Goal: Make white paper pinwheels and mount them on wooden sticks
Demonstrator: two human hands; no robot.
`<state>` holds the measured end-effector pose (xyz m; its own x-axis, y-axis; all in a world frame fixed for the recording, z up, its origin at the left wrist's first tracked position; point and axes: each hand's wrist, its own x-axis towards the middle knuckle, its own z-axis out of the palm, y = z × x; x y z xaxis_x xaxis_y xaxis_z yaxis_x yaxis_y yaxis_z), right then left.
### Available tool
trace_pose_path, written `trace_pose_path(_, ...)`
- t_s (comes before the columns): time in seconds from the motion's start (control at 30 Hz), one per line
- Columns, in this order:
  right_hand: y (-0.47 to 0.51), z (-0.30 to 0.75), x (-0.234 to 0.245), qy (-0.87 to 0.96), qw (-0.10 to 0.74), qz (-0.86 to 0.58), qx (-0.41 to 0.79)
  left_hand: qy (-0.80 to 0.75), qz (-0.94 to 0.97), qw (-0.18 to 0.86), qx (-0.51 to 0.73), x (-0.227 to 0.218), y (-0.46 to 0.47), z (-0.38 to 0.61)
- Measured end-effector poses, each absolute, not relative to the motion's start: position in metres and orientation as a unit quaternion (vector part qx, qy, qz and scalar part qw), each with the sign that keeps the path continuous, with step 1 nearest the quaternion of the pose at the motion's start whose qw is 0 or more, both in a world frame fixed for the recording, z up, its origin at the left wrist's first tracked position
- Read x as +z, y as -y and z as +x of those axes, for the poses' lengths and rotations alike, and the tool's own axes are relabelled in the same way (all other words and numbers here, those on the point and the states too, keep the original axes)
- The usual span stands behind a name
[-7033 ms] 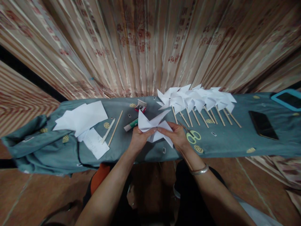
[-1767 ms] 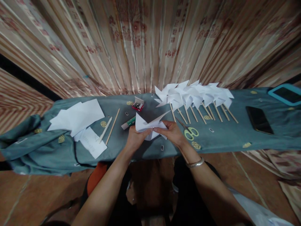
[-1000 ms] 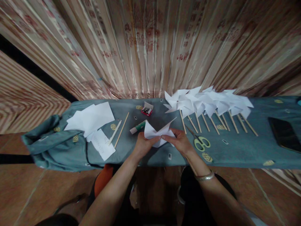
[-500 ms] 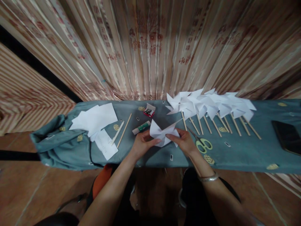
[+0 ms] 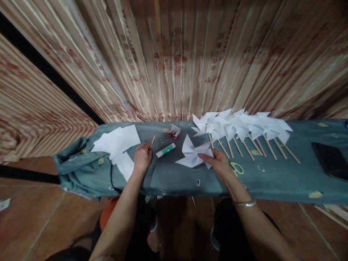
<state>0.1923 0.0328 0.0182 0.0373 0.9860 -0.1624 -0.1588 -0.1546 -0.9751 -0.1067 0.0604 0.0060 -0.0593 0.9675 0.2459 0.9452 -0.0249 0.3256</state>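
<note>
My left hand [image 5: 143, 156] has its fingers closed around a thin wooden stick [image 5: 153, 140], whose upper end pokes out past the fingers. My right hand [image 5: 220, 163] pinches a white paper pinwheel [image 5: 190, 154] near its centre, thumb on top. The folded blades fan out to the left of that thumb, and no stick shows on this pinwheel. Between the hands lies a glue stick [image 5: 165, 150] with a green label. Behind it stands an open red box [image 5: 174, 132] of small shiny pins. The white pencil-like rod seen before is hidden by my left hand.
Finished pinwheels [image 5: 239, 125] on wooden sticks overlap in a row at the back right. Scissors with green handles [image 5: 237, 169] lie partly behind my right hand. White paper sheets [image 5: 119, 139] are at the left, a black phone [image 5: 330, 159] at the right, on a green cloth [image 5: 179, 181].
My left hand has let go of the paper pinwheel and moved left onto the wooden stick. The right hand keeps the pinwheel, now lower and flatter over the cloth.
</note>
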Motion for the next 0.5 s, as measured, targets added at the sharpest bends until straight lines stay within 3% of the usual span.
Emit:
trace_pose_path(0.23,-0.032,0.192,0.018,0.434,0.509,-0.5,0.551,-0.713,0.668,0.046,0.211,0.008,-0.066,-0.102)
trace_pose_path(0.37,-0.029,0.193,0.019,0.425,0.511,-0.505,0.551,-0.709,0.586,0.151,0.362,0.023,-0.06,-0.094)
trace_pose_path(0.5,-0.02,0.194,0.028,0.429,0.506,-0.493,0.563,-0.6,0.54,0.294,0.512,0.041,-0.036,-0.077)
